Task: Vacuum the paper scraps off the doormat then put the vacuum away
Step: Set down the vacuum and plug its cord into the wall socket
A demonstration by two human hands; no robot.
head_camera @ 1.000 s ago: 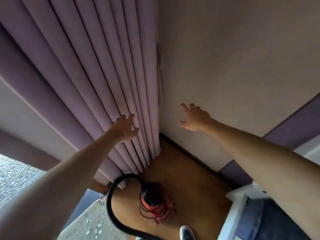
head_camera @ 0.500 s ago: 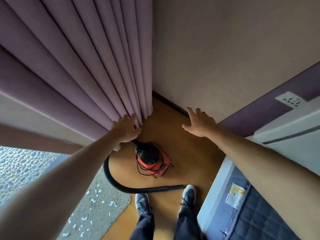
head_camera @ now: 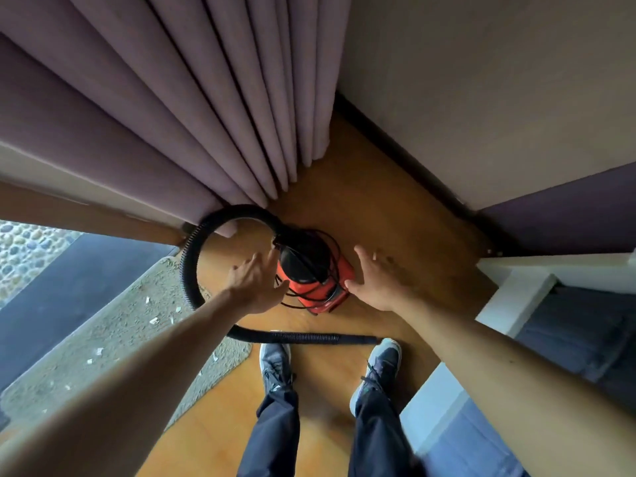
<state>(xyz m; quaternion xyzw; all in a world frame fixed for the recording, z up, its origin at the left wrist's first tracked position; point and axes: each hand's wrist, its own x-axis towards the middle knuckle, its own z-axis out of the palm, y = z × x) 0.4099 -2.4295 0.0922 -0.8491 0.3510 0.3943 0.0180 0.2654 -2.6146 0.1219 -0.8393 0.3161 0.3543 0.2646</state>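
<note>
A small red and black vacuum (head_camera: 311,270) stands on the wooden floor in the corner, its black cord wound round it. Its ribbed black hose (head_camera: 192,256) loops out to the left and runs back along the floor in front of my shoes. My left hand (head_camera: 256,284) hovers just left of the vacuum and my right hand (head_camera: 382,280) just right of it, both with fingers spread and holding nothing. The grey doormat (head_camera: 113,332) lies at the left with several white paper scraps (head_camera: 154,320) on it.
Purple curtains (head_camera: 206,98) hang down behind the vacuum and a beige wall (head_camera: 481,80) closes the corner. A white bed frame (head_camera: 509,297) with blue bedding stands at the right. My two shoes (head_camera: 275,363) are planted on the wooden floor (head_camera: 378,201) below the hose.
The view has tilted down from the curtains and wall to the floor. Both hands have come down from curtain height to either side of the vacuum.
</note>
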